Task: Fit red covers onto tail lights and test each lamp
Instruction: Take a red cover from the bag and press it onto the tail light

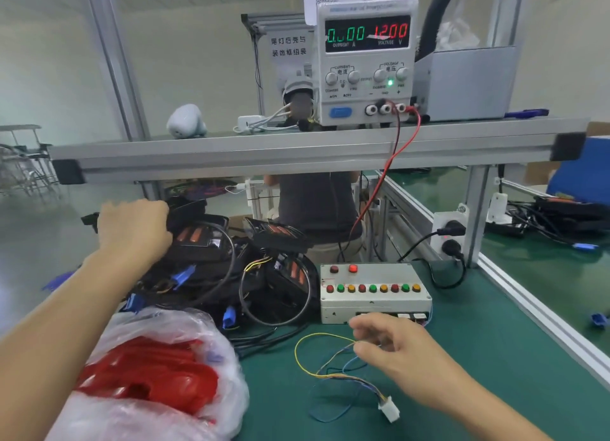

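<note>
I observe my left hand (133, 229) at the far left of the bench, fingers curled over the edge of a black tail light (198, 232) on top of the heap of tail lights with their cables. My right hand (392, 348) is well apart from it, near the front of the green mat (478, 358), pinching the thin yellow and blue test leads (325, 371) that end in a white connector (389, 407). The red covers (148, 371) lie in a clear plastic bag (158, 417) under my left forearm, between both hands and nearer to me. The test box (374, 295) with coloured buttons sits just beyond my right hand. The power supply (366, 60) on the shelf reads 12.00 volts.
</note>
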